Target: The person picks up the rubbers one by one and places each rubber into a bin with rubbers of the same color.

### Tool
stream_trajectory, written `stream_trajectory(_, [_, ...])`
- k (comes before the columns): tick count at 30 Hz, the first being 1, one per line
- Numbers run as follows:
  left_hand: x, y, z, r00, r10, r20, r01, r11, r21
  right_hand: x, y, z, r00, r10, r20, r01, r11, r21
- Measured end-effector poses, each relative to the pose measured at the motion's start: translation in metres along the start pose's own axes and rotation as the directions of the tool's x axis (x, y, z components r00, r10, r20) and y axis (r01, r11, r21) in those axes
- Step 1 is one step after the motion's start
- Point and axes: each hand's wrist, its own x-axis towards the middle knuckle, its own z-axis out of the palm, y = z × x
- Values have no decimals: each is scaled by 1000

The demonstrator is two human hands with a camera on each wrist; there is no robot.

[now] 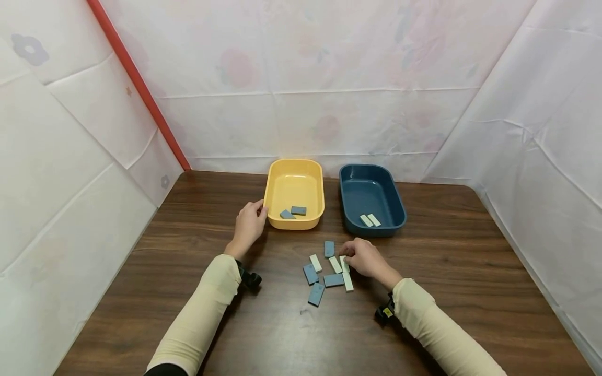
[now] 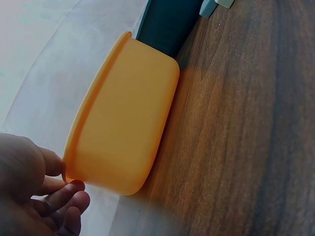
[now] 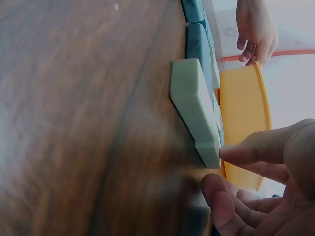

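My left hand (image 1: 251,223) pinches the rim of a yellow bin (image 1: 295,224) at its near left side, with thumb and fingers on the edge in the left wrist view. Over the right side of a loose group of small blocks is my right hand (image 1: 368,258). Its thumb touches the end of a pale green block (image 3: 211,153), while the other fingertips lie just off that end. Another pale green block (image 3: 189,93) adjoins it. Several blue-grey blocks (image 1: 334,280) and pale green blocks (image 1: 315,263) lie flat to the left of this hand.
A dark blue bin (image 1: 348,209) stands right of the yellow one, with two pale green blocks (image 1: 370,220) inside. Two blue-grey blocks (image 1: 298,210) lie in the yellow bin. Both bins stand on a brown wooden table (image 1: 188,292) before a white patterned cloth (image 1: 301,125).
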Motion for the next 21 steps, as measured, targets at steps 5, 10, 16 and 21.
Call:
stream_trajectory(5, [-1, 1, -1, 1000, -3, 0, 3, 1000, -4, -1, -2, 4, 1000, 0, 0, 0, 1000, -8])
stream_trajectory(10, [-2, 1, -2, 1000, -5, 2, 5, 1000, -11, -3, -4, 6, 1000, 6, -11, -6, 1000, 16])
stream_trajectory(16, [-2, 1, -2, 1000, -6, 9, 6, 1000, -9, -2, -5, 5, 999, -9, -32, 8, 1000, -14])
stream_trajectory(21, [-1, 0, -1, 1000, -11, 15, 11, 1000, -10, -2, -3, 3, 999, -2, -34, 1, 1000, -26])
